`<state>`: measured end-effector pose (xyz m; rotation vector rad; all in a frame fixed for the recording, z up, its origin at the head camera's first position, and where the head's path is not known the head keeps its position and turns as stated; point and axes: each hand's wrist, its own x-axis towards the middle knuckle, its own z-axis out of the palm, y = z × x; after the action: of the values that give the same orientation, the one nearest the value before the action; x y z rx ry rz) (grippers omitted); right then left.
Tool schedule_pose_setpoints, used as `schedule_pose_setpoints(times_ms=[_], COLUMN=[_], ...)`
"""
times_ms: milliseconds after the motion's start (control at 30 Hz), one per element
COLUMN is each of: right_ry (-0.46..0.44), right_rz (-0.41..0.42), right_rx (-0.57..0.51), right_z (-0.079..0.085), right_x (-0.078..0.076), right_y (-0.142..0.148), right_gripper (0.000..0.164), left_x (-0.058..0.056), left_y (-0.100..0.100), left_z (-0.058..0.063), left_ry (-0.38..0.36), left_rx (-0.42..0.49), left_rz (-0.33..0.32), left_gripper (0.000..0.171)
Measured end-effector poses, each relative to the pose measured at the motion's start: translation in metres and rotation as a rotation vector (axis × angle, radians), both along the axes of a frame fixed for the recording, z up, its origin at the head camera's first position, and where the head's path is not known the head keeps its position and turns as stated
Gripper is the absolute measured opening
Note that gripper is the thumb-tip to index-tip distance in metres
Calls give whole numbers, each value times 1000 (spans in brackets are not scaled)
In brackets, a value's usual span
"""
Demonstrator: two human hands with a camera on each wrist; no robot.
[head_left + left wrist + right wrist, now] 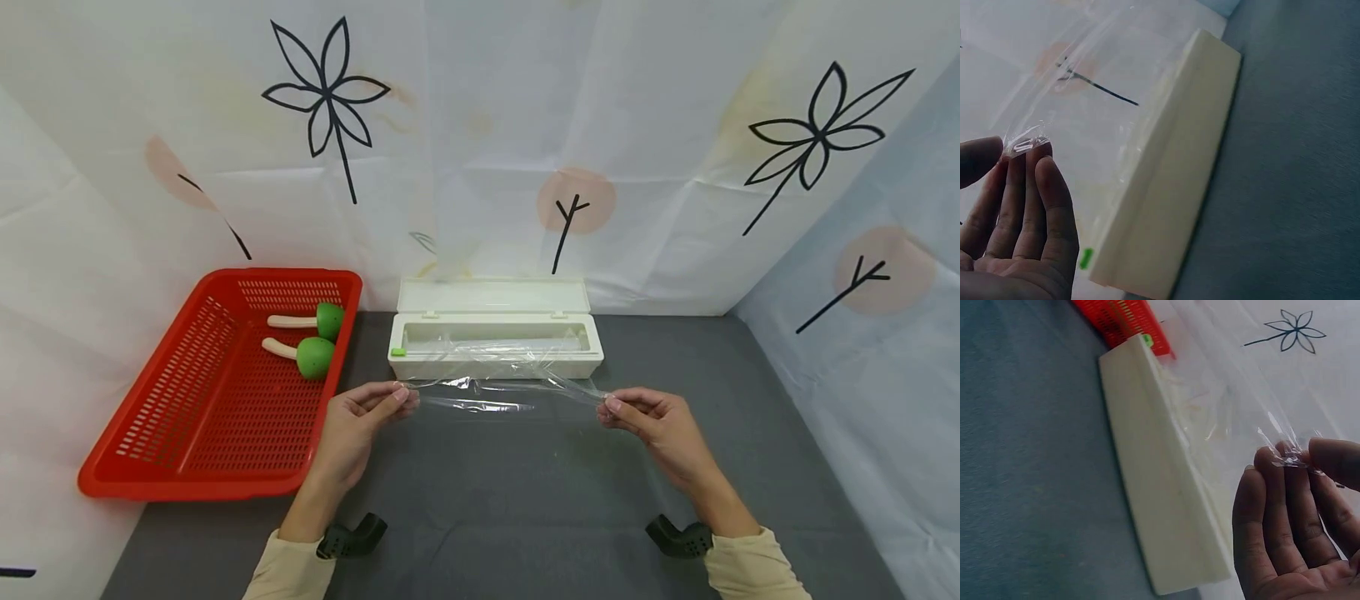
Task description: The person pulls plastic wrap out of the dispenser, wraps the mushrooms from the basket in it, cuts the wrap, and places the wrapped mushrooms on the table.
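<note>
A clear sheet of plastic wrap (480,406) stretches between both hands, in front of a white wrap dispenser box (495,367) whose lid (493,295) stands raised at the back. The left hand (365,417) pinches one corner between thumb and fingers; in the left wrist view the film (1025,142) bunches at the fingertips. At the other corner the right hand (652,425) pinches the film likewise, with crinkled wrap (1290,456) between thumb and fingers in the right wrist view. Inside the box a roll (510,343) shows through the film. A green slider (398,352) sits at the box's left end.
A red perforated basket (202,483) stands left of the box, close to the left hand. Two green-capped mushroom-shaped items (313,357) lie inside it. Dark grey cloth (510,517) covers the table, and a patterned white curtain (465,125) hangs behind.
</note>
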<state>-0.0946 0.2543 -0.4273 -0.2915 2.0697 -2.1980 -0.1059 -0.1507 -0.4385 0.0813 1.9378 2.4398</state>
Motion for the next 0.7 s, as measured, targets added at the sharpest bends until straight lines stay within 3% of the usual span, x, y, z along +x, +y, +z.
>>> schedule_pose_setpoints(times_ms=[200,400,567,700], right_ry=[-94,-194,-245,-260], right_rz=[-11,-32,-1,43], right_rx=[123,198,229,249], right_z=[-19,-38,-51,-58], right_x=[4,8,13,18], right_y=[0,-4,-3,-1], right_gripper=[27,31,30,28], left_x=[5,6,9,13], left_y=[-5,-5,-5,-8], left_z=[-23,-47,-59,-63], left_ry=[-64,-162,-244,-270], left_rx=[-41,-79,-133,-170], left_rz=[-53,-53,-93,-170], left_gripper=[32,30,28,28])
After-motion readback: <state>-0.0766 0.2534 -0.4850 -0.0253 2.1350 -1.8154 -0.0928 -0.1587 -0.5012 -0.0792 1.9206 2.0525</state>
